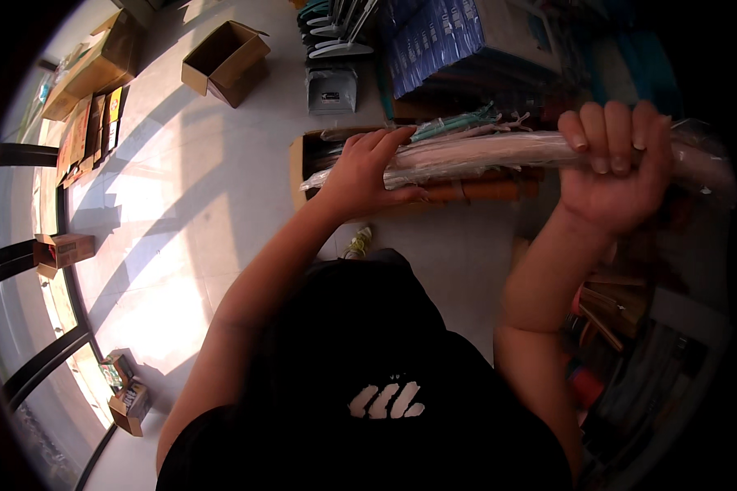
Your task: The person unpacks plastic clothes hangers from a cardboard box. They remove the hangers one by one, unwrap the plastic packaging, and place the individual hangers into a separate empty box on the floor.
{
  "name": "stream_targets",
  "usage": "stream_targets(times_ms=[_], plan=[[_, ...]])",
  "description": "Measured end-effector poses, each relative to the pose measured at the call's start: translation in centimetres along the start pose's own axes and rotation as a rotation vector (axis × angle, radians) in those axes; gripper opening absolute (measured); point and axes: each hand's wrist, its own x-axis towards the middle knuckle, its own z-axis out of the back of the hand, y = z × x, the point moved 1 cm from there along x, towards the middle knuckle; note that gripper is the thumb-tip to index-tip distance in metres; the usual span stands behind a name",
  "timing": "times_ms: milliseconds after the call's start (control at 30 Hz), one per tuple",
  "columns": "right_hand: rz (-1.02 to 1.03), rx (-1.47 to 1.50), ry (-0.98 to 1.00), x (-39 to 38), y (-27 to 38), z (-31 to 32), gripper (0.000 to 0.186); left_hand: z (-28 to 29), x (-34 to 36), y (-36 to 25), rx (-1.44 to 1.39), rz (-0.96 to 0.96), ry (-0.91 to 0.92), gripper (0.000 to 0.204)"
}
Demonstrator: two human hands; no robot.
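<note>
A long, pale pink bundle wrapped in clear plastic [491, 152] stretches across in front of me. Near its right end, my right hand [614, 168] is closed around it, fingers curled over the top. My left hand [373, 172] grips the left part, with fingers on the far side and the thumb along the near side. Underneath lies a long open cardboard box [298, 173], partly hidden by the bundle. In it or beside it are teal wrapped lengths [454, 123] and an orange-brown roll [475, 190].
Beyond the box sit a grey dustpan [332, 90], dark racks with pale handles [336, 37] and a stack of blue plastic-wrapped packs [434, 49]. An open carton [225, 64] stands on the floor at the far left. Small boxes [131, 405] line the glass wall. Shelved goods [618, 307] crowd the right.
</note>
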Motion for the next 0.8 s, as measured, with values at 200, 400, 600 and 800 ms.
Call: stream_targets(times_ms=[200,400,600,800], plan=[[-0.065,0.069,-0.145,-3.8,-11.3,-5.8,0.026,1.1,-10.8,8.6,0.056,0.442,0.167,0.043],[-0.265,-0.032,-0.166,-9.2,-21.2,-11.5,0.015,6.9,-17.6,10.2,0.014,0.382,0.148,0.063],[-0.429,-0.440,0.028,-11.0,-25.9,-16.6,0.017,22.1,-9.5,-2.4,-0.384,-0.097,-0.253,0.086],[-0.226,-0.383,-0.004,-10.5,-27.6,-20.1,0.034,25.7,-6.9,-6.3,0.166,-0.289,-0.076,0.009]])
